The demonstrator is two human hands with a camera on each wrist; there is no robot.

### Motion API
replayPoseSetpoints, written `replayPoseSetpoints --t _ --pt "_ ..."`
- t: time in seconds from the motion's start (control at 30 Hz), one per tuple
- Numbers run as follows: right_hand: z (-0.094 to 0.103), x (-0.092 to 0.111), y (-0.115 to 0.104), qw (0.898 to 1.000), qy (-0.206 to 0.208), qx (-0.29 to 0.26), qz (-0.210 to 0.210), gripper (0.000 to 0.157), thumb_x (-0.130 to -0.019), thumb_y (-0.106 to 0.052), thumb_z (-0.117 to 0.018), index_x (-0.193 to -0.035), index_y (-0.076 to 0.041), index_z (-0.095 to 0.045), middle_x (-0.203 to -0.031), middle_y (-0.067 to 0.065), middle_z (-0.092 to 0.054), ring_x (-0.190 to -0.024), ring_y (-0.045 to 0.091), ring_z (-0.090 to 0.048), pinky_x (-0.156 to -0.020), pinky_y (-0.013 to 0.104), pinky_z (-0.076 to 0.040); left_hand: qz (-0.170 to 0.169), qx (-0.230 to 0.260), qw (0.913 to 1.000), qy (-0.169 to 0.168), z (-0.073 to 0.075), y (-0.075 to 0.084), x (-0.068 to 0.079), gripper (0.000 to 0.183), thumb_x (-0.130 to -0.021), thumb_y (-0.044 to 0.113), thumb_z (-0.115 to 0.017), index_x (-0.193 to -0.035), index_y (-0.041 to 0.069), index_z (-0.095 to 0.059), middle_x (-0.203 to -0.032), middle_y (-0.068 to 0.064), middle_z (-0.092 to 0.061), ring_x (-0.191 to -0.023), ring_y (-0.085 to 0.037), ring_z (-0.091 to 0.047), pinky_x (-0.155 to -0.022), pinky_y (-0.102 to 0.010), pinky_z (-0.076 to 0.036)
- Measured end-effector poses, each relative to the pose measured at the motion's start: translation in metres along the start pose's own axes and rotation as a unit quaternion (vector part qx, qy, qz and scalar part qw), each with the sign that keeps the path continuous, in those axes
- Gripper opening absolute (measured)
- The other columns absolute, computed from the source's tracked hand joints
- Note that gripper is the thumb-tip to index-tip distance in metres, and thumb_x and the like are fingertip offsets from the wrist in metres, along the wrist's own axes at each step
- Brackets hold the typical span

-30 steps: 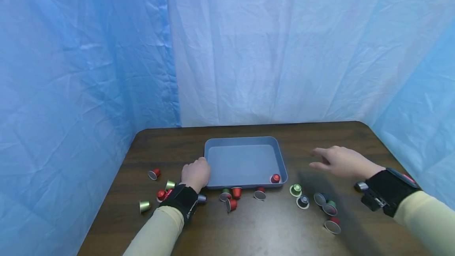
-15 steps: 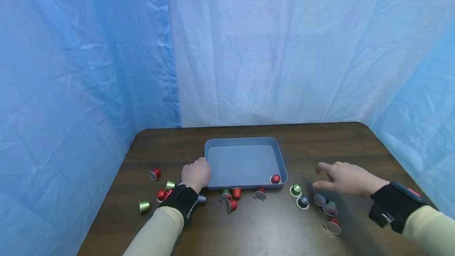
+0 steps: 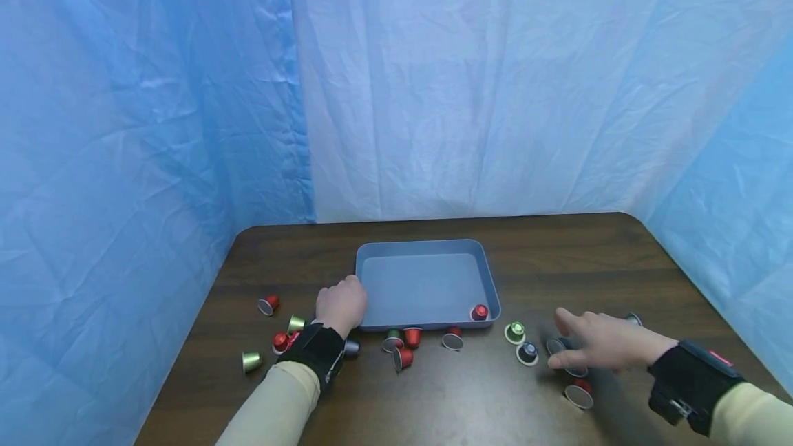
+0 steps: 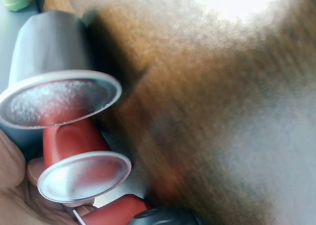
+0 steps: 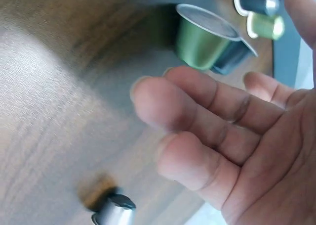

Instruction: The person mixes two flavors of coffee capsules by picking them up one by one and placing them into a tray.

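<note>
My left hand (image 3: 342, 305) is at the left rim of a grey-blue tray (image 3: 427, 245), curled fingers round the edge and fingertips hidden. In the left wrist view a dark grey coffee capsule (image 4: 52, 44) and a red coffee capsule (image 4: 71, 141) lie close by it. My right hand (image 3: 601, 339) hovers low over capsules on the table's right side, thumb and fingers spread and holding nothing. Just past its fingertips in the right wrist view are a green capsule (image 5: 202, 44) and a dark blue capsule (image 5: 232, 57). A red capsule (image 3: 579, 395) lies nearer me.
One red capsule (image 3: 480, 312) is inside the tray's near right corner. Several capsules lie along the tray's front, among them a red one (image 3: 403, 357). A light green capsule (image 3: 515, 332) stands right of the tray, another (image 3: 250, 361) lies left. Blue curtains (image 3: 471, 88) surround the dark table.
My right hand has come down and towards me, now over the right-hand capsules, partly covering them. A dark capsule behind it shows again. My left hand and the tray have stayed put.
</note>
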State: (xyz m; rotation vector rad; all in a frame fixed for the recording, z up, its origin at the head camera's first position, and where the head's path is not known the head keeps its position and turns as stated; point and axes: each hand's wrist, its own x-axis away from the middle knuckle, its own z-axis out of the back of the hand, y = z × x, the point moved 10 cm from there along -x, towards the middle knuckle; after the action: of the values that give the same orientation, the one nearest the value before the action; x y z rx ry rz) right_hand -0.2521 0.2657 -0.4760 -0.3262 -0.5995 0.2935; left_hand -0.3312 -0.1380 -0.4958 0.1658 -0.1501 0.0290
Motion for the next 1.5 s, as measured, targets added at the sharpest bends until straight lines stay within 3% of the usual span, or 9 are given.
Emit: replayPoseSetpoints --t 0.1,0.23,0.7,1.07,1.23,1.5 --pt "-0.008 0.0 0.006 0.999 -0.02 -0.02 -0.035 0.066 -0.084 -0.058 -0.076 -0.121 -0.011 -0.05 -0.076 0.005 -0.061 -0.044 0.022 -0.059 -0.038 0.029 -0.043 -0.001 -0.001 1.0 0.004 0.001 0.0 0.0 0.029 -0.102 0.023 -0.062 -0.116 -0.002 -0.061 -0.097 -0.015 -0.068 -0.09 -0.033 -0.068 -0.09 -0.054 -0.053" --pt "-0.017 0.0 0.009 0.998 -0.036 -0.027 -0.052 0.07 -0.082 -0.061 -0.077 -0.122 -0.012 -0.047 -0.076 0.008 -0.06 -0.041 0.02 -0.056 -0.036 0.025 -0.039 -0.003 -0.002 1.0 0.007 0.001 0.0 0.001 0.028 -0.103 0.023 -0.061 -0.114 -0.002 -0.061 -0.097 -0.015 -0.068 -0.089 -0.032 -0.068 -0.091 -0.054 -0.053" --pt "-0.03 -0.005 0.014 0.998 -0.044 -0.051 -0.009 0.045 -0.091 -0.04 -0.076 -0.111 -0.017 -0.042 -0.074 0.006 -0.06 -0.038 0.016 -0.052 -0.036 0.023 -0.033 -0.005 -0.012 0.9999 0.006 0.0 0.0 0.0 0.03 -0.1 0.024 -0.066 -0.116 -0.002 -0.06 -0.097 -0.014 -0.068 -0.089 -0.031 -0.067 -0.092 -0.053 -0.053" --pt "-0.025 -0.013 0.013 0.997 -0.043 -0.047 -0.032 0.057 -0.077 -0.037 -0.089 -0.113 -0.012 -0.052 -0.082 0.006 -0.061 -0.057 0.02 -0.062 -0.048 0.03 -0.045 -0.002 -0.005 1.0 0.002 -0.001 -0.001 0.001 0.029 -0.103 0.025 -0.062 -0.115 -0.001 -0.06 -0.096 -0.013 -0.066 -0.088 -0.031 -0.066 -0.091 -0.052 -0.052" --pt "-0.019 -0.017 0.009 0.999 -0.034 -0.009 -0.023 0.045 -0.078 -0.031 -0.089 -0.102 -0.01 -0.059 -0.081 0.004 -0.06 -0.068 0.018 -0.061 -0.057 0.034 -0.049 -0.001 -0.003 1.0 0.001 -0.001 -0.001 0.002 0.03 -0.103 0.026 -0.061 -0.116 -0.001 -0.061 -0.096 -0.013 -0.066 -0.088 -0.031 -0.066 -0.09 -0.051 -0.052" --pt "0.007 -0.011 -0.003 0.999 0.011 0.044 0.018 0.03 -0.077 -0.029 -0.089 -0.09 -0.013 -0.066 -0.075 -0.004 -0.059 -0.066 0.013 -0.053 -0.057 0.029 -0.044 -0.003 0.002 1.0 0.004 0.0 -0.001 0.002 0.028 -0.103 0.024 -0.061 -0.115 -0.001 -0.06 -0.094 -0.013 -0.065 -0.087 -0.031 -0.066 -0.09 -0.051 -0.052"
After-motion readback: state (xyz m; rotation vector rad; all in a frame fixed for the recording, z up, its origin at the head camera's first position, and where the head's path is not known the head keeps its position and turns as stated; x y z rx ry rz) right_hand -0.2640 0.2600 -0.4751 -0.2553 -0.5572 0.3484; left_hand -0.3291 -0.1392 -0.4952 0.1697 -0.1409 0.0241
